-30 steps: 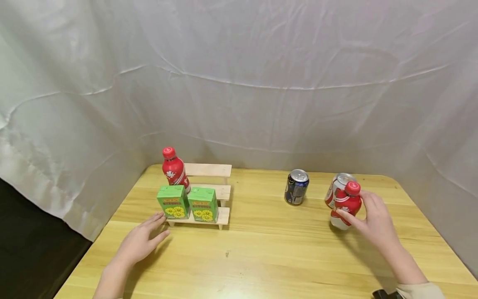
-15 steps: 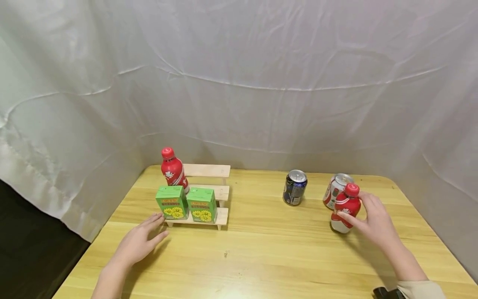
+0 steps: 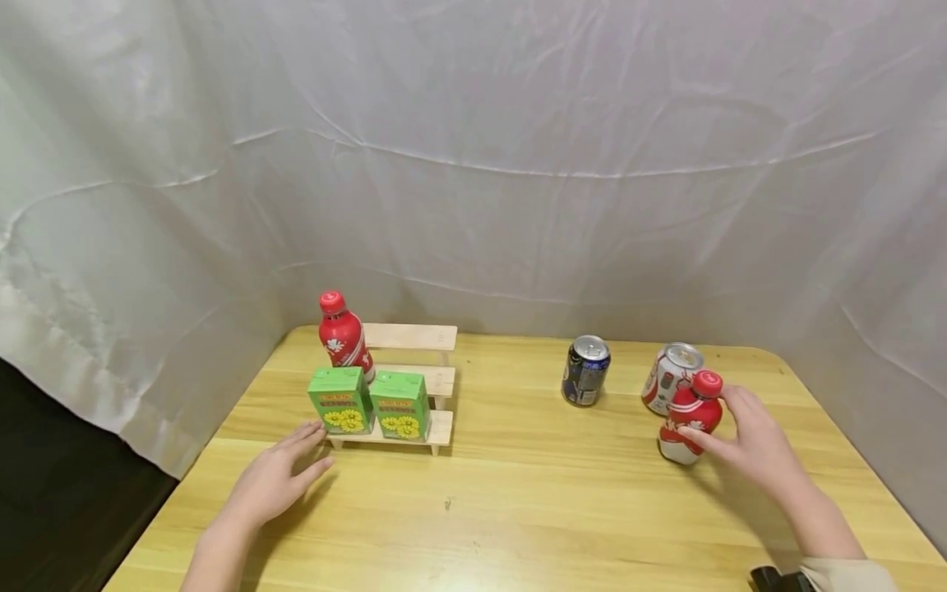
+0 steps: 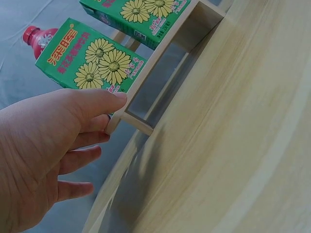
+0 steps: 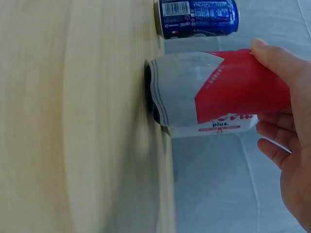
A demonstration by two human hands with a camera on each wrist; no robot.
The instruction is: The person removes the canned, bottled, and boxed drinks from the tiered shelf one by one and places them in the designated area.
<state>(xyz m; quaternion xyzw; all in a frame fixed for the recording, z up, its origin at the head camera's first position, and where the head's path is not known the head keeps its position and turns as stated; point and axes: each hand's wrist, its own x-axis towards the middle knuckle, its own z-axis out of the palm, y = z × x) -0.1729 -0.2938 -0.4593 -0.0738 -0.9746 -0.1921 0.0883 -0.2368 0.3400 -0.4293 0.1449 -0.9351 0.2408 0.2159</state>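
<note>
In the head view my right hand [image 3: 755, 440] grips a red-and-white drink bottle [image 3: 691, 415] with a red cap, thumb on one side and fingers round the other. Its base sits right at the tabletop in the right wrist view, and a white-and-red can [image 3: 669, 382] stands partly hidden behind it. My left hand [image 3: 274, 477], fingers relaxed, has its fingertips at the front left corner of a small stepped wooden rack [image 3: 440, 427]. Two green drink cartons [image 3: 340, 403] with yellow flowers stand on the lowest step. Behind them, a similar red bottle [image 3: 345, 341] stands higher up.
A dark blue can [image 3: 584, 374] stands left of the white-and-red can. Pale cloth [image 3: 518, 214] hangs round the back and sides of the wooden table [image 3: 503, 510]. Something black [image 3: 777, 580] shows near the right sleeve.
My right hand and the bottle have come down slightly, shifting a little right and nearer, so more of the white-and-red can shows. My left hand stays at the rack.
</note>
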